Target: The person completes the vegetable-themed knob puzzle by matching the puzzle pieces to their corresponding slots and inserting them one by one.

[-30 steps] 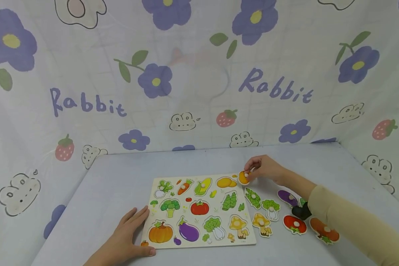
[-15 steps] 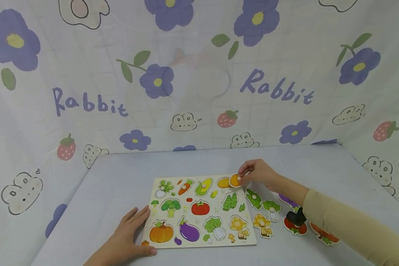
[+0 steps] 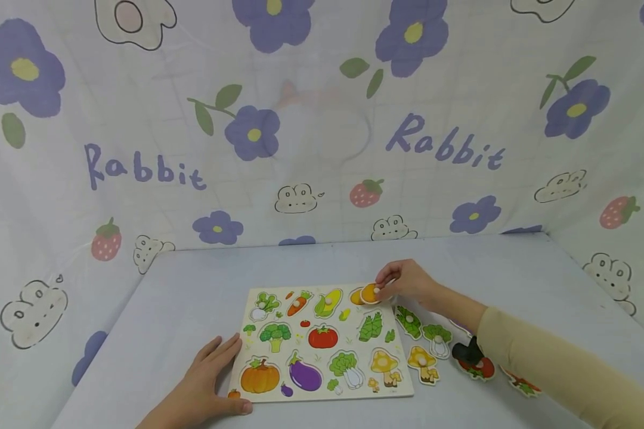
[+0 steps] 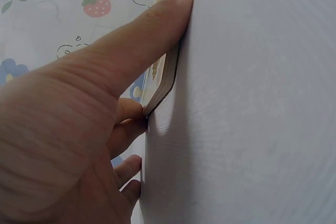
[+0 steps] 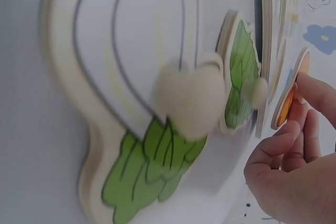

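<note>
A white puzzle board (image 3: 322, 393) with painted vegetables lies on the table in the head view. My left hand (image 3: 206, 378) rests at its near left corner, fingers extended against the left edge. In the left wrist view its thumb (image 4: 157, 22) presses along the board's front edge. My right hand (image 3: 410, 283) pinches an orange oval puzzle piece (image 3: 369, 294) by its small knob, over the board's far right corner. The piece partly covers the yellow-orange oval picture there. The right wrist view shows this piece (image 5: 287, 100) tilted between thumb and fingers.
Right of the board lie loose knobbed pieces: green leafy (image 3: 409, 322), cabbage (image 3: 437, 341), mushroom (image 3: 421, 364), tomato (image 3: 483, 368) and one orange (image 3: 523, 384), partly under the right sleeve. Radish (image 3: 263, 305), carrot (image 3: 299, 304) and corn (image 3: 330, 302) pieces sit in the board. A patterned curtain (image 3: 322, 143) stands behind.
My right hand has carried the orange oval piece leftward, from beside the board's far right corner to above the oval picture. The left hand has stayed at the board's edge.
</note>
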Motion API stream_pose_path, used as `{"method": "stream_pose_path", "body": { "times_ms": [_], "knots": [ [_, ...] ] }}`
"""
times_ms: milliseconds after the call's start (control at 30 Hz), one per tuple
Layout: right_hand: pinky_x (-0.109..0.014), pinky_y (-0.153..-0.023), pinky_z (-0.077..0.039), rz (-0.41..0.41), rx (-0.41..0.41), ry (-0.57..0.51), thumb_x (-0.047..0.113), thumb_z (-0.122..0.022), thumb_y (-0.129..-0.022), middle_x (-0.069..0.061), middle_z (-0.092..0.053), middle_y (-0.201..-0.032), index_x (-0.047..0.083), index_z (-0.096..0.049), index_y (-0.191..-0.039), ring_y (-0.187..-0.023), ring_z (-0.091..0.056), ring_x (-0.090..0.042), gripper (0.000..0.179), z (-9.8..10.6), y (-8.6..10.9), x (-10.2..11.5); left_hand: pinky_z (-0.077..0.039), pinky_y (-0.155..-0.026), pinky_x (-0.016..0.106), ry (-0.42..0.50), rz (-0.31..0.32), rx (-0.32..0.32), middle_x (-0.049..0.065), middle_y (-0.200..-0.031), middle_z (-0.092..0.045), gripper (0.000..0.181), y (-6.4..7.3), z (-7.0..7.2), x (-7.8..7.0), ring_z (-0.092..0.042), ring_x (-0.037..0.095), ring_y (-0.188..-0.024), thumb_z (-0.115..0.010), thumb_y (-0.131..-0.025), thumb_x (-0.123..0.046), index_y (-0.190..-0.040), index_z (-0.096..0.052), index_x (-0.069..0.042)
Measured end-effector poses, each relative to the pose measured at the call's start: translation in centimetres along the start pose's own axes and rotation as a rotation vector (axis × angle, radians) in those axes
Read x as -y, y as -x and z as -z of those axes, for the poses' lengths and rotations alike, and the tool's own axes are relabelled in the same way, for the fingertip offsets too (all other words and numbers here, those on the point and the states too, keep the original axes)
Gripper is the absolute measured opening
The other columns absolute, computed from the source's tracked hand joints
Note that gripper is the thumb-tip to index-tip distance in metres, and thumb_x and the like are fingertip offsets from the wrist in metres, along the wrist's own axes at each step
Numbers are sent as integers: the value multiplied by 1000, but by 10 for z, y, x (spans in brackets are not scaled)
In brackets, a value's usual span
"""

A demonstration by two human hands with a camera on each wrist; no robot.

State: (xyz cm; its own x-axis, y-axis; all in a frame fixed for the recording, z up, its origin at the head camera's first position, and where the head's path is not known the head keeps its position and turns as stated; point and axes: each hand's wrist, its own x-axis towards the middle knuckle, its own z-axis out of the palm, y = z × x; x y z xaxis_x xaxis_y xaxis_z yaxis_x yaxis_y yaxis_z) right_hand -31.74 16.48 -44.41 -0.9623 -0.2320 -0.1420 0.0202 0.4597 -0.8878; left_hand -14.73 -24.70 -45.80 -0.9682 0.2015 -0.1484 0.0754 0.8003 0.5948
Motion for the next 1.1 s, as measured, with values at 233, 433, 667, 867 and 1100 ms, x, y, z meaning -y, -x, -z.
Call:
{"method": "stream_pose_path", "body": {
  "times_ms": [233, 433, 667, 867, 1100],
  "knots": [
    [-31, -71, -46, 21, 26, -18, 5, -88, -70, -10, -66, -89, 3, -68, -92, -85, -59, -24, 29, -10, 1, 2, -19, -110, 65, -4, 4, 2, 1, -158, -30, 118, 0, -1, 0, -10, 35, -145, -89, -55, -58, -152, -40, -13],
    [-29, -70, -48, 42, 35, -44, 2, -87, -70, -10, -65, -87, 2, -68, -91, -83, -60, -23, 28, -18, -3, 3, -20, -110, 64, -1, 0, -1, 1, -158, -30, 118, 0, -1, 1, -10, 35, -145, -90, -55, -58, -152, -40, -13],
    [-30, -69, -50, 43, 1, -23, 1, -88, -69, -9, -65, -84, 2, -67, -89, -79, -59, -22, 29, -25, -5, 4, -20, -110, 64, -3, -6, -4, 1, -158, -30, 118, -1, -1, 2, -10, 35, -145, -90, -55, -58, -152, -40, -13],
    [-31, -62, -50, 64, -5, -46, -4, -87, -68, -10, -64, -79, -2, -66, -89, -72, -58, -22, 30, -26, -6, 5, -19, -110, 64, -4, -18, -7, 2, -158, -31, 118, -1, -1, 3, -10, 36, -145, -90, -55, -58, -152, -40, -12],
    [-31, -62, -53, 62, -36, -27, -4, -86, -70, -9, -65, -77, -2, -66, -88, -70, -62, -20, 28, -30, -5, 7, -22, -109, 65, -5, 14, 2, 2, -158, -31, 118, 0, 0, -1, -10, 36, -145, -90, -55, -58, -152, -40, -13]
  ]
}}
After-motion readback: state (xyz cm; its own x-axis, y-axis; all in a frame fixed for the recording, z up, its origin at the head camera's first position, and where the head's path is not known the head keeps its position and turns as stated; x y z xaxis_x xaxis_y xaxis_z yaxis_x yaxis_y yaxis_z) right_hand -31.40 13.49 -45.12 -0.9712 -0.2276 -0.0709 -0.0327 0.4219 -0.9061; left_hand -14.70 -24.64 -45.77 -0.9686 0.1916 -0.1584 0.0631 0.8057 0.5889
